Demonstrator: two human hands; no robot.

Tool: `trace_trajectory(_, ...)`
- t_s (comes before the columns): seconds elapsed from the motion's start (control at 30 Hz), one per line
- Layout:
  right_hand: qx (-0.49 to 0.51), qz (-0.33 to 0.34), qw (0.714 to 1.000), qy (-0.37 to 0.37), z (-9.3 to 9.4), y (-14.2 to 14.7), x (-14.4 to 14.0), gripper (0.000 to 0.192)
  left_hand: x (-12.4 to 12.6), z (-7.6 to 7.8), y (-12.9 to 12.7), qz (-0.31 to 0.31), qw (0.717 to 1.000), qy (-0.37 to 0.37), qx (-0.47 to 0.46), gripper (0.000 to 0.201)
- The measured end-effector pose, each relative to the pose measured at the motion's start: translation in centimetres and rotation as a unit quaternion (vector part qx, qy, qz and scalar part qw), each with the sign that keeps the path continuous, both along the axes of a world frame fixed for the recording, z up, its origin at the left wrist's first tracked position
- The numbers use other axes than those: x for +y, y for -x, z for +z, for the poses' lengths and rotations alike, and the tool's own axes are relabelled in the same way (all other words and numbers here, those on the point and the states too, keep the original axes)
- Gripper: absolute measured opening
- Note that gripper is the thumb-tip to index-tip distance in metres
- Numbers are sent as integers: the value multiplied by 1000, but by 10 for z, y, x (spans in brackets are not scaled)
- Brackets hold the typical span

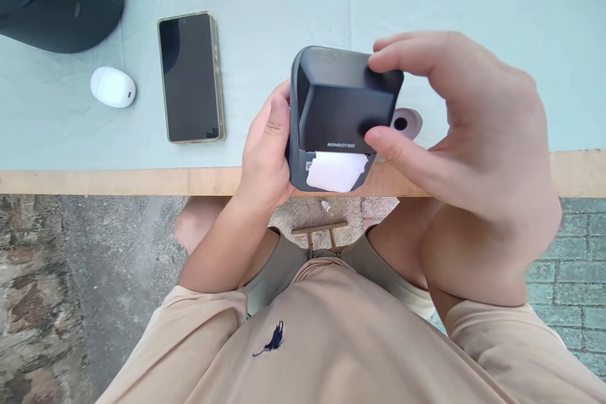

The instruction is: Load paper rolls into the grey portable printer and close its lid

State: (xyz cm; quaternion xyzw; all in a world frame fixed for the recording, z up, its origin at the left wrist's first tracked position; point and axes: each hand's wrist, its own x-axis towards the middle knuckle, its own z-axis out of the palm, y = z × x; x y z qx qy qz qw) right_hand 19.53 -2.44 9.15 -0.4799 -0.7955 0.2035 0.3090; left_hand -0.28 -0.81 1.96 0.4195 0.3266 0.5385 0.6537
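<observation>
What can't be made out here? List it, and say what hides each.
All in the head view:
Left hand: most fingers, hidden behind the black device.
The device's underside: turned away from the camera.
Small characters after "NIIMBOT": too small and blurred to read.
Pale round thing with a dark centre: its left side, behind the device.
Large black object: cut off by the top and left edges.
White scrap on the ground: too small to identify.

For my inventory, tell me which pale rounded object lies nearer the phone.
The white oval object left of the phone; the dark-centred disc lies farther right, partly hidden by the black printer.
</observation>
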Motion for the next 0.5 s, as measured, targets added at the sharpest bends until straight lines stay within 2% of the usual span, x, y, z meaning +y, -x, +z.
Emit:
trace_trajectory(0.13, -22, 19, 999, 27, 3, -3, -1, 59, 2, 2, 1, 4, 1000, -2, -4, 31)
trace_trajectory(0.23, -35, 12, 999, 19, 4, -3, -5, 63, 2, 1, 0, 28, 999, 14, 3, 26)
trace_trajectory(0.3, -49, -10, 999, -20, 3, -2, -8, 57, 1, 2, -2, 25, 999, 33, -11, 29)
trace_trajectory(0.4, -20, -85, 993, -73, 1, 5, -10, 39, 0, 4, -3, -15, 998, 44, -33, 31)
trace_trajectory(0.47, 56, -148, 986, -59, 2, 11, -8, 23, 0, 5, -4, -34, 998, 34, -32, 32)
trace_trajectory(0.5, 121, -177, 977, -22, 4, 14, -6, 16, 0, 6, -4, -38, 998, 30, -33, 34)
